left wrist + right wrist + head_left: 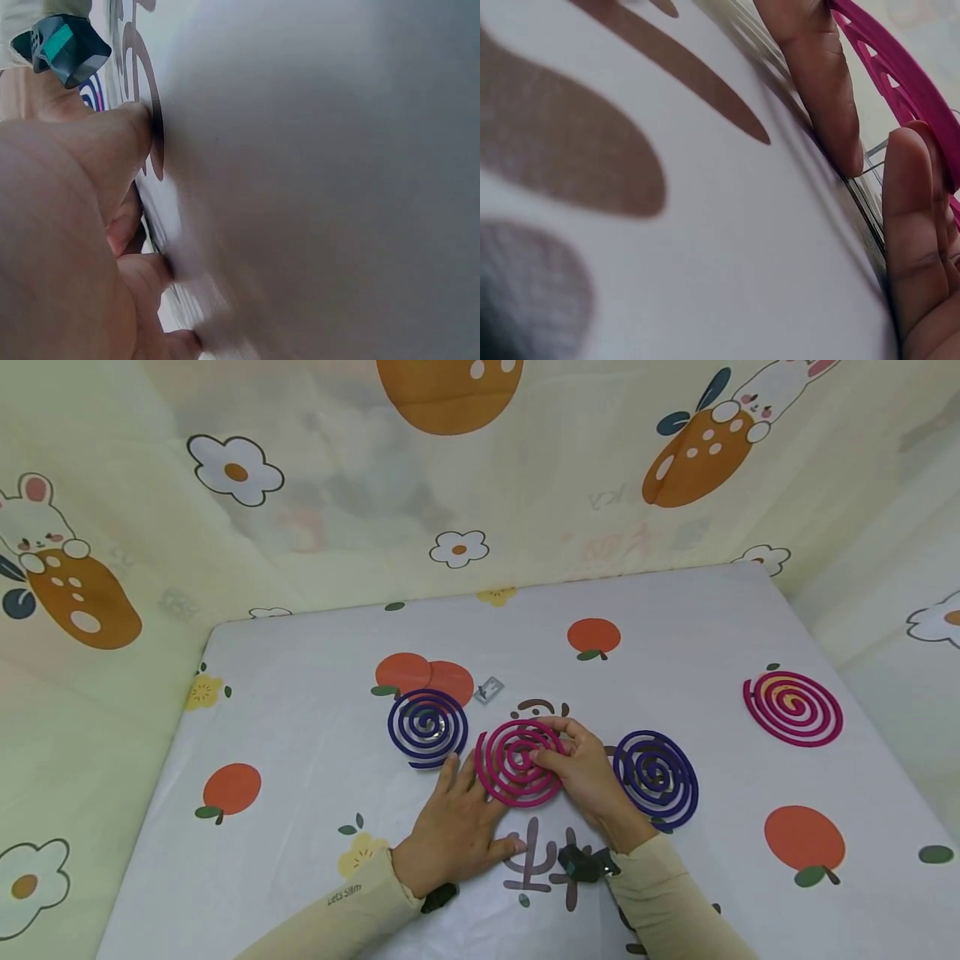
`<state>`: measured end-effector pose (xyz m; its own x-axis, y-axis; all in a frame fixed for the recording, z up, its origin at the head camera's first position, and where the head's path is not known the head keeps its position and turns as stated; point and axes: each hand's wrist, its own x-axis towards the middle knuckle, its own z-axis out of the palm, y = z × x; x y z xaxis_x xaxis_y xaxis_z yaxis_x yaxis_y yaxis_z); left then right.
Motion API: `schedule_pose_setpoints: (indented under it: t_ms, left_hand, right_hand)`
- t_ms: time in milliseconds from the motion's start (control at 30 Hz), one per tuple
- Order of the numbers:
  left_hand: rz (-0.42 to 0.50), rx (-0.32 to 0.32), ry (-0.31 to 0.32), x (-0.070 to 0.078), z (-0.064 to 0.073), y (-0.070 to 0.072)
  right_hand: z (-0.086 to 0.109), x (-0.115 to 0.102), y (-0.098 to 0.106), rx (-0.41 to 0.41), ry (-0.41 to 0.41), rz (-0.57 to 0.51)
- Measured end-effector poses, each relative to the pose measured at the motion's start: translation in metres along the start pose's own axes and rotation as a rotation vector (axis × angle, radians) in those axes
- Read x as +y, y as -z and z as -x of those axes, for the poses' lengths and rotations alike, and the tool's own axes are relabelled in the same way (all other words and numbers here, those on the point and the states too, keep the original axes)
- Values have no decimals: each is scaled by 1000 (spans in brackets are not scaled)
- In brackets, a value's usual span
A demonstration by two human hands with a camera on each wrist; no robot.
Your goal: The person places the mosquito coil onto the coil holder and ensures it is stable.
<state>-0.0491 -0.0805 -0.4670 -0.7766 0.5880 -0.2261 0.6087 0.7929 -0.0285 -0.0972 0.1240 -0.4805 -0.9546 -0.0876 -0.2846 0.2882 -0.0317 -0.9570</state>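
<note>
A pink mosquito coil [491, 781] is held by my right hand [596, 777], thumb near its centre and fingers at its far right edge. The right wrist view shows the coil [922, 82] tilted above the table, with thin metal-looking edges beside the fingertips. My left hand [457, 831] lies with fingers spread on the table, fingertips beside the pink coil's left edge. Just beyond those fingertips is a dark blue coil [401, 739], something shiny showing at its middle. Another dark blue coil [690, 785] lies right of my right wrist.
A second pink coil [832, 718] lies at the table's right side. A small silver metal piece [489, 690] sits behind the left blue coil. The table [315, 693] wears a white cloth printed with fruit and flowers. Patterned curtains [337, 552] hang around its back and sides.
</note>
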Motion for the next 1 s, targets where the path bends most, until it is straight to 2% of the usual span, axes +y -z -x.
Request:
schedule_pose_setpoints:
  t_ms: [467, 1000]
  left_hand:
    - [9, 8, -4, 0, -1, 0]
    - [-7, -4, 0, 0, -1, 1]
  right_hand:
    - [1, -2, 1, -9, -1, 5]
    - [2, -2, 0, 18, -17, -26]
